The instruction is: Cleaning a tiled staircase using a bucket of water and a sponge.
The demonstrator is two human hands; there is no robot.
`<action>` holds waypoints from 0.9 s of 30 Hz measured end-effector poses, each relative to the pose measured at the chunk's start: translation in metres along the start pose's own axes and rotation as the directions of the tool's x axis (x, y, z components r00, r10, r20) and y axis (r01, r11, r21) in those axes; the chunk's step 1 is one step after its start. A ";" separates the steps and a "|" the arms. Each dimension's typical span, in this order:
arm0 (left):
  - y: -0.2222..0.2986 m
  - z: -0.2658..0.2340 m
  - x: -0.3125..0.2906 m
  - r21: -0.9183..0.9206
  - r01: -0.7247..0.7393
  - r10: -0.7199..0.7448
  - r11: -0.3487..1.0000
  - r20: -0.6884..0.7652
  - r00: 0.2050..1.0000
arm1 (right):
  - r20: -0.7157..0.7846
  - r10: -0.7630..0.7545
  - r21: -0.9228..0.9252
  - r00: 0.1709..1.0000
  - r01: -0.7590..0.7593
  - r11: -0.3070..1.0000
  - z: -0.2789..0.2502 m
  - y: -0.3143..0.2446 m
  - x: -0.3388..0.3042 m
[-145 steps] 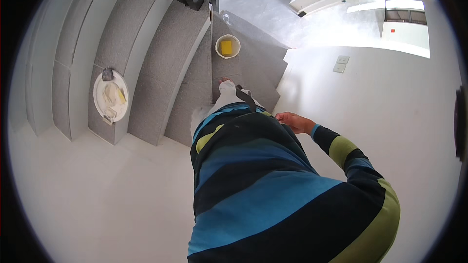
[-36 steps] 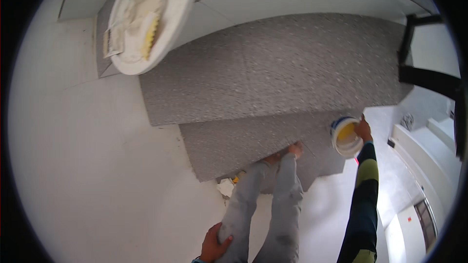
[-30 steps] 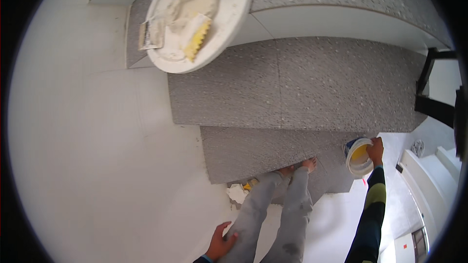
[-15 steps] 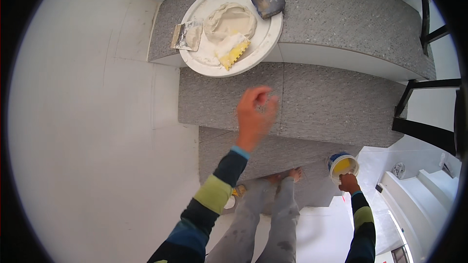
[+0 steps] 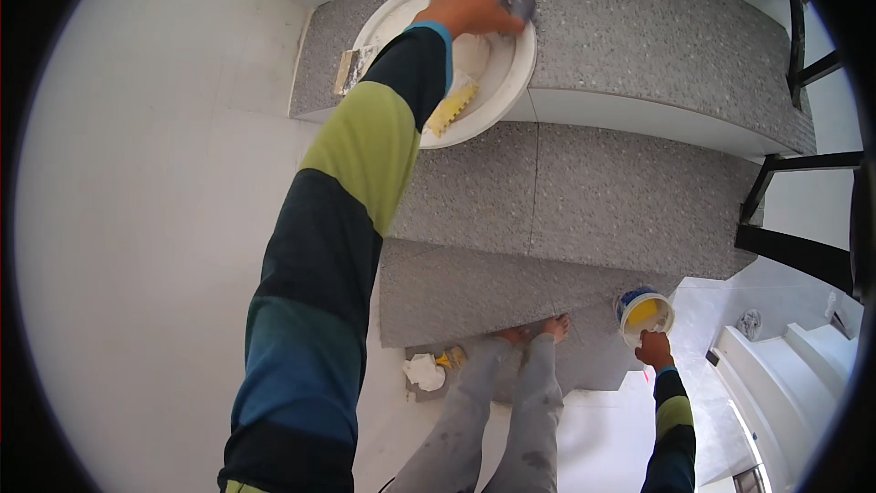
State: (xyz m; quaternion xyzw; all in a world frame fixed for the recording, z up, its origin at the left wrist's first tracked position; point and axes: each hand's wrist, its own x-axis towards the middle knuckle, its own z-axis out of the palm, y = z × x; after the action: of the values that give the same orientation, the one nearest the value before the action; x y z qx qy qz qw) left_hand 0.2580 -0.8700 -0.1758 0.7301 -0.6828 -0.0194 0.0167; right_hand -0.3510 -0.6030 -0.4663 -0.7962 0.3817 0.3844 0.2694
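My left hand (image 5: 470, 0) reaches far up to a round white basin (image 5: 511, 82) on an upper grey step, its fingers curled over a dark grey tool (image 5: 521, 3) at the basin's rim. In the basin lie white paste and a yellow notched spreader (image 5: 450, 110). My right hand (image 5: 653, 348) is low at the right and grips the rim of a small blue-and-white bucket (image 5: 643, 312) with yellow contents, beside a lower step.
Speckled grey curved steps (image 5: 620, 201) rise ahead. A metal scraper (image 5: 351, 69) lies left of the basin. My bare feet (image 5: 534, 330) stand on the lowest step, by a white rag (image 5: 423, 372). A black railing (image 5: 794, 251) runs on the right, and a white wall (image 5: 146, 219) on the left.
My left hand rose from beside my leg to mid-air over the steps, then stretched onto the basin's rim over the grey tool. The bucket stayed in my right hand.
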 end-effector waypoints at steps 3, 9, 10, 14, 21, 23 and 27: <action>-0.028 0.000 0.005 -0.183 0.282 -0.329 0.942 -0.335 0.883 | 0.002 -0.015 0.023 1.000 0.015 1.000 0.001 0.003 -0.004; -0.097 -0.002 -0.022 -0.152 0.598 -0.614 0.787 -0.107 0.782 | -0.047 -0.007 0.032 0.999 0.009 0.999 0.008 -0.001 0.000; -0.096 0.001 -0.027 -0.152 0.601 -0.620 0.784 -0.192 0.760 | -0.040 -0.002 0.036 0.999 0.003 0.999 0.005 -0.006 0.001; -0.077 -0.003 -0.070 -0.233 0.422 -0.476 0.876 -0.551 0.686 | -0.082 -0.005 0.074 0.997 0.011 0.997 0.010 -0.001 -0.006; -0.033 0.027 -0.246 -0.856 0.398 -0.814 -0.331 0.472 0.339 | -0.039 0.011 0.082 0.999 -0.008 0.997 0.000 -0.008 0.003; -0.018 0.031 -0.246 -0.855 0.248 -0.631 -0.456 0.507 0.588 | -0.040 0.011 0.088 0.999 -0.008 0.996 -0.004 -0.005 -0.001; -0.019 0.039 -0.234 -0.812 -0.003 -0.593 -0.583 0.424 0.684 | -0.101 0.069 0.229 0.992 -0.044 0.973 -0.011 -0.008 -0.020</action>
State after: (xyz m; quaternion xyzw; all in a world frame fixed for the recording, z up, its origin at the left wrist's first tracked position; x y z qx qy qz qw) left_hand 0.2595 -0.6349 -0.2142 0.5364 -0.0093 -0.4385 0.7210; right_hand -0.3484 -0.5988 -0.4432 -0.7689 0.4595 0.3023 0.3260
